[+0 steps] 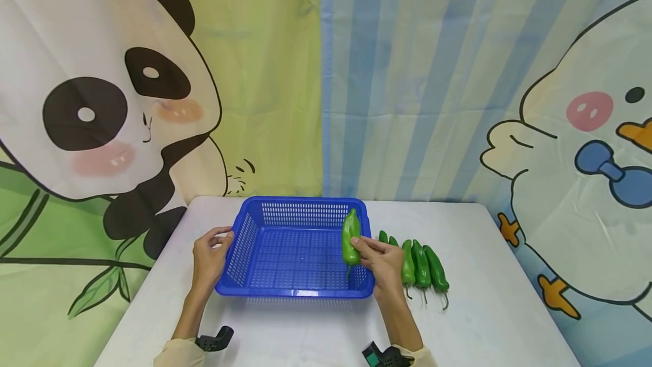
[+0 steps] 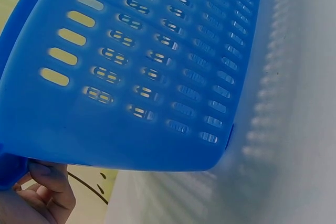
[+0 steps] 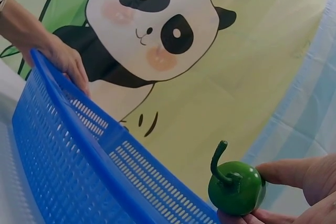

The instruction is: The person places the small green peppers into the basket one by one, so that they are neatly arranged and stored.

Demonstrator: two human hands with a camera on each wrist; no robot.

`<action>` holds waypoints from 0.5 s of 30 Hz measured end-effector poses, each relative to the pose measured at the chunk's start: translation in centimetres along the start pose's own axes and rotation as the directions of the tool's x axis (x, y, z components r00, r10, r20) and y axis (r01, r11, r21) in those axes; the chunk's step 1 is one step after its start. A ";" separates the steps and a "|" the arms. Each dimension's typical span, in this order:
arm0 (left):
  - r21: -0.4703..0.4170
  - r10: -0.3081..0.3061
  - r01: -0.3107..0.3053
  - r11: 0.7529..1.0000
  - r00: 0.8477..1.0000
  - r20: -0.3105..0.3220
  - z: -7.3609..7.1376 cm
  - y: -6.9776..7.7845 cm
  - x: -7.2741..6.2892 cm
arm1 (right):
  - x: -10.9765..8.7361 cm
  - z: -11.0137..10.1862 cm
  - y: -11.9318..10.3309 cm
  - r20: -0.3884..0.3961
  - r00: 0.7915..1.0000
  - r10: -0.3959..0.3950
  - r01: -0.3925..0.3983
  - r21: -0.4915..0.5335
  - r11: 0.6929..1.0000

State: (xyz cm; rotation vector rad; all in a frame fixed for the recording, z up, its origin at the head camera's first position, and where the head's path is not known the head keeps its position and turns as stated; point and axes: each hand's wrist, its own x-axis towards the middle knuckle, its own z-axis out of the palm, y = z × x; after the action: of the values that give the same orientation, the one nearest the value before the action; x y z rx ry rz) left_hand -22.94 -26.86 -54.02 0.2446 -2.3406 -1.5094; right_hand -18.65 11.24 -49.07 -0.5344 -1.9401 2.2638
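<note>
A blue plastic basket (image 1: 292,262) with slotted walls sits on the white table, its inside bare in the head view. My left hand (image 1: 210,256) grips its left rim, and the left wrist view shows the curled fingers (image 2: 55,190) close at the rim. Between thumb and fingers, my right hand (image 1: 385,260) pinches a green pepper (image 1: 350,237), tip up and stem down, over the right side of the basket. From the right wrist, the pepper (image 3: 237,188) shows its stem end, beside the basket's rim.
Several more green peppers (image 1: 421,265) lie in a row on the white table (image 1: 489,299), right of the basket and partly behind my right hand. Printed curtains with a panda (image 1: 102,27) and a white bird (image 1: 586,203) hang behind the table.
</note>
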 end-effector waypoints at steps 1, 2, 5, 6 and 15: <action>0.000 -0.002 0.002 1.000 1.000 -0.003 0.0 0.0 0.0 | 0.0 0.1 0.0 -0.001 1.000 0.000 0.000 -0.001 1.000; 0.000 -0.001 0.001 1.000 1.000 -0.004 0.0 0.0 0.0 | -0.1 0.1 0.0 0.000 1.000 0.001 -0.001 -0.001 1.000; 0.002 -0.003 0.003 1.000 1.000 -0.005 0.0 0.0 -0.1 | -0.1 0.4 0.0 0.011 1.000 0.001 -0.001 -0.005 1.000; 0.003 -0.002 0.002 1.000 1.000 -0.002 -0.1 0.0 -0.1 | -0.1 0.4 0.1 0.014 1.000 0.001 -0.001 -0.006 1.000; -0.006 -0.007 0.007 1.000 1.000 -0.003 0.0 0.3 -0.2 | -0.1 1.0 0.3 0.026 1.000 -0.004 0.004 -0.013 1.000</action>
State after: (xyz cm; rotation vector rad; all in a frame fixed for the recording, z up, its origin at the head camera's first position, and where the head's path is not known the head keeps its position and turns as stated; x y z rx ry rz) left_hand -22.77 -26.65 -53.84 0.2536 -2.3347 -1.5185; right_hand -18.85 10.22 -49.18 -0.5045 -1.9677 2.2679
